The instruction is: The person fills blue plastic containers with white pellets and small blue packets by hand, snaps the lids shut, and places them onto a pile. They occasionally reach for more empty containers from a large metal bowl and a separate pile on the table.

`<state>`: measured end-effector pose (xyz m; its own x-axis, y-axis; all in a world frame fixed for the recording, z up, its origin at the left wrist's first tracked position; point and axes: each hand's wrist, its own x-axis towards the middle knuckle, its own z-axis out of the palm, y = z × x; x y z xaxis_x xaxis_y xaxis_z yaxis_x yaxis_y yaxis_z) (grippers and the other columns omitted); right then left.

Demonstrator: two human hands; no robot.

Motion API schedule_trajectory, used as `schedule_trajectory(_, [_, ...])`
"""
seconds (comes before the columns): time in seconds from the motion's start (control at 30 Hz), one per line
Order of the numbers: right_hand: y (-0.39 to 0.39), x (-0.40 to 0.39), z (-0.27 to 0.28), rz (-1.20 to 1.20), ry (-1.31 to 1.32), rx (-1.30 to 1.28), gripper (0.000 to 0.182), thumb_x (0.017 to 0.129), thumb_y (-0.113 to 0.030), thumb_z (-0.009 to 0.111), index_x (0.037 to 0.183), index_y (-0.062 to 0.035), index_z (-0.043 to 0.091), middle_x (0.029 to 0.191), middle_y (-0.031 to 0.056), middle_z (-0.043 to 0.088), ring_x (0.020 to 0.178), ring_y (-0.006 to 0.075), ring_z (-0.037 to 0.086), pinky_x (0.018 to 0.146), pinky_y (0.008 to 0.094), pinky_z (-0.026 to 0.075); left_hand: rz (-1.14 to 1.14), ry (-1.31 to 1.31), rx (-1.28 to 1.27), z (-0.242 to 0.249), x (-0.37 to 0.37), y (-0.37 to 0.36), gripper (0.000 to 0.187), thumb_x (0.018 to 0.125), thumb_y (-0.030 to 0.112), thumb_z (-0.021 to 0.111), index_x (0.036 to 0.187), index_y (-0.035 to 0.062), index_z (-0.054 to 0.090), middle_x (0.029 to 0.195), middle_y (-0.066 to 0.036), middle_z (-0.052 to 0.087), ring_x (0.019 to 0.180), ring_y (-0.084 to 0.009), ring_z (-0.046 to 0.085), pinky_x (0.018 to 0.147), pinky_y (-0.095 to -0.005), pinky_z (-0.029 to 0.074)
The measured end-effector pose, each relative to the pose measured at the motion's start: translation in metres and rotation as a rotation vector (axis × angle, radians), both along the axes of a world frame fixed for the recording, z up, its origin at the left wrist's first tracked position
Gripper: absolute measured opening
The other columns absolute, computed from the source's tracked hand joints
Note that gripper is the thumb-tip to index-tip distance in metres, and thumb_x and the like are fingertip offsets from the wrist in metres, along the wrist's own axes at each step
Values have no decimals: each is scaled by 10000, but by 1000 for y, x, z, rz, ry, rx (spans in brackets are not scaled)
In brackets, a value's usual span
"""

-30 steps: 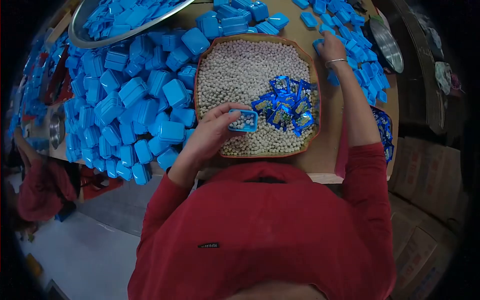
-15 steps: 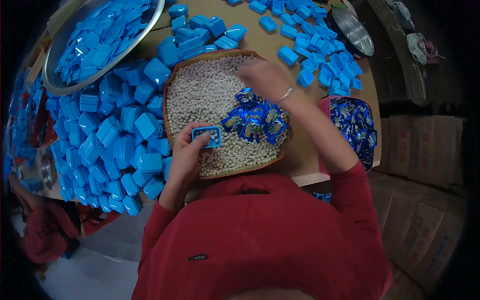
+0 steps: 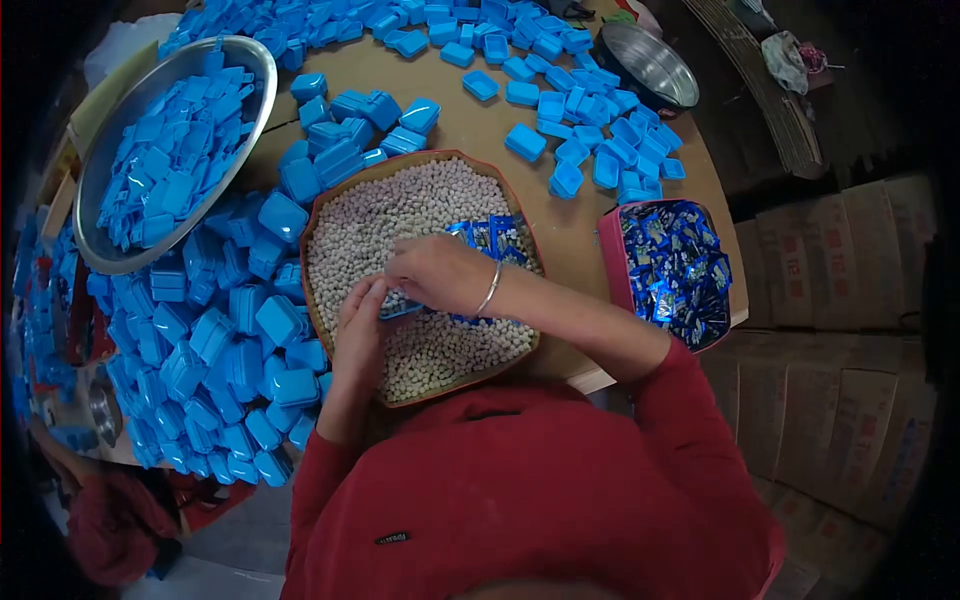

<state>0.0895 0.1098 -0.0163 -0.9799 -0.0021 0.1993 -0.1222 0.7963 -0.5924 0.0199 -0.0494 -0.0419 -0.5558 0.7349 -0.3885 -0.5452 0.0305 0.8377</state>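
Over a shallow tray [image 3: 458, 154] of pale round pellets, my left hand [image 3: 358, 330] holds a small blue container [image 3: 400, 311], mostly covered by my hands. My right hand [image 3: 445, 272] is at the container's top, its fingers bent together and touching the left fingertips; what they hold, if anything, is hidden. Blue printed packets [image 3: 497, 237] lie on the pellets behind my right hand and wrist, partly covered by them.
Closed blue boxes [image 3: 240, 350] are heaped at the left, below a metal basin [image 3: 262, 110] of blue lids. Open blue containers [image 3: 590, 130] lie at the back right near a metal bowl [image 3: 648, 62]. A pink bin [image 3: 616, 265] holds packets. Another person [image 3: 105, 530] is at the lower left.
My right hand has come down from the tray's far side to the blue container in my left hand. The view has shifted, so the tray appears lower and further left.
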Motion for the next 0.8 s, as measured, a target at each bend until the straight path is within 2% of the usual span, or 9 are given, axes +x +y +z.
schedule_trajectory(0.13, [55, -11, 8, -112, 31, -99, 206, 768, -170, 701, 938, -55, 682, 821, 134, 664, 722, 277, 662, 658, 362, 515, -66, -37, -35, 6, -3, -3, 261, 962, 237, 488, 1140, 61, 563, 1079, -41, 602, 972, -140, 574, 826, -327, 499])
schedule_trajectory(0.27, [190, -68, -30, -760, -4, 475, 183, 770, -225, 680, 878, -78, 674, 811, 130, 634, 793, 299, 641, 704, 415, 513, -50, -11, -18, 2, -3, -7, 187, 902, 89, 567, 1084, 44, 575, 959, -34, 623, 836, -115, 605, 728, -273, 521])
schedule_trajectory(0.33, [247, -79, -70, -790, 176, 624, 166, 756, -212, 672, 861, -85, 662, 870, 161, 614, 850, 340, 610, 753, 439, 508, -67, 22, -3, -4, -5, -7, 197, 873, 39, 580, 1070, 39, 577, 940, -33, 620, 818, -114, 606, 699, -268, 527])
schedule_trajectory(0.4, [274, -91, -80, -717, -231, 529, 221, 713, -200, 705, 892, -74, 676, 1031, 177, 596, 945, 359, 600, 768, 462, 517, -63, 18, -43, 1, -5, -5, 270, 843, 18, 602, 1110, 38, 565, 988, -41, 612, 854, -115, 602, 710, -258, 522])
schedule_trajectory(0.5, [211, -79, -31, -568, 112, 82, 426, 666, -141, 723, 1061, -44, 596, 1013, 144, 614, 901, 274, 618, 764, 387, 509, -49, 42, 9, 3, -8, -6, 513, 751, -30, 684, 1223, 27, 491, 1025, -42, 600, 928, -129, 596, 791, -269, 507])
schedule_trajectory(0.57, [137, -47, 11, -308, -40, -343, 505, 666, -85, 706, 1149, -44, 566, 1054, 125, 610, 979, 234, 602, 799, 355, 493, -85, 98, 54, -1, -10, -6, 548, 724, -57, 687, 1226, 24, 484, 1051, -45, 591, 977, -133, 584, 840, -270, 488])
schedule_trajectory(0.63, [73, -11, 33, 104, 64, -166, 527, 683, -67, 698, 1192, -54, 560, 1081, 109, 600, 1020, 245, 586, 841, 378, 478, -80, 83, 49, 2, -8, -3, 559, 707, -74, 668, 1227, 21, 486, 1070, -33, 580, 985, -118, 569, 849, -259, 473])
schedule_trajectory(0.7, [32, 15, 38, 205, -48, -17, 535, 682, -80, 696, 1192, -52, 537, 1109, 139, 569, 1046, 302, 563, 899, 393, 461, -119, 59, 31, 8, -9, -3, 568, 706, -78, 650, 1241, 20, 484, 1086, -21, 576, 999, -103, 562, 848, -238, 464])
schedule_trajectory(0.8, [9, 36, 39, 93, -48, 40, 520, 702, -60, 709, 1201, -105, 571, 1206, 106, 571, 1124, 262, 553, 967, 390, 440, -141, 234, 98, 5, -4, -11, 536, 741, -73, 607, 1252, 25, 478, 1085, -19, 577, 993, -105, 564, 851, -244, 465])
